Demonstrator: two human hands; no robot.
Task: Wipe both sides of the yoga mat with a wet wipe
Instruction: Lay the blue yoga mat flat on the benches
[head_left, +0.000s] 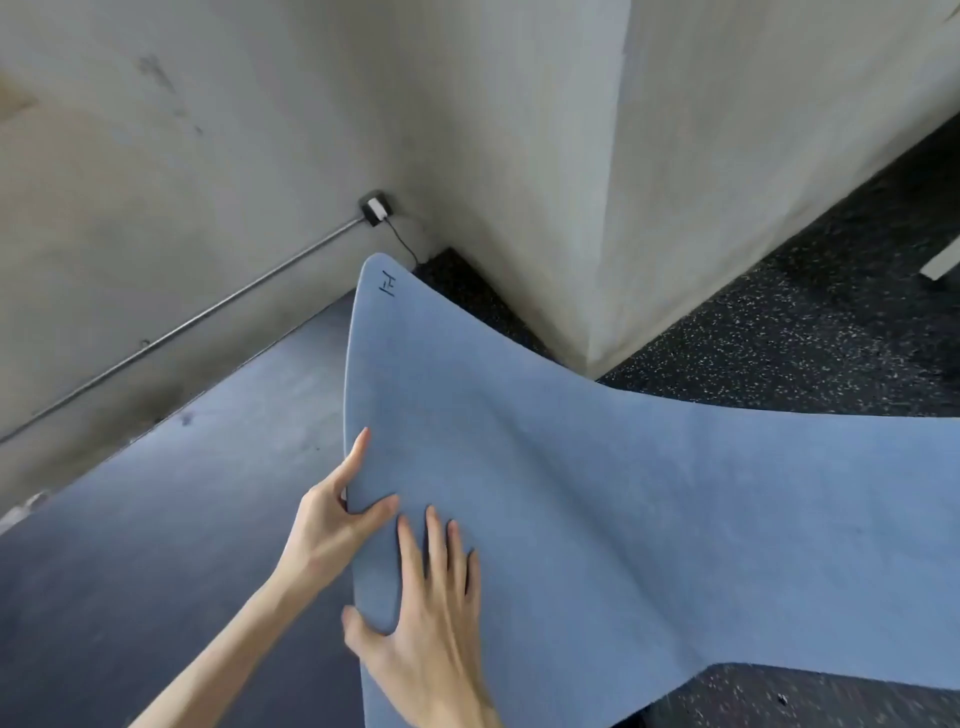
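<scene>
Yoga mat (597, 467), light blue, is lifted off the dark floor (156, 545) near the concrete wall (208, 156), one corner pointing up. Left hand (332, 519) pinches its left edge, thumb on top and fingers behind. Right hand (421, 639) grips the same edge lower, fingers spread flat on the surface, thumb underneath.

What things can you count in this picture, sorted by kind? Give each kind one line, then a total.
Hands: 2, left hand and right hand, both gripping the mat's edge
Blue yoga mat: 1
Wall socket box with cable: 1
Metal conduit pipe: 1
Wet wipes: 0 visible
Total: 5
</scene>
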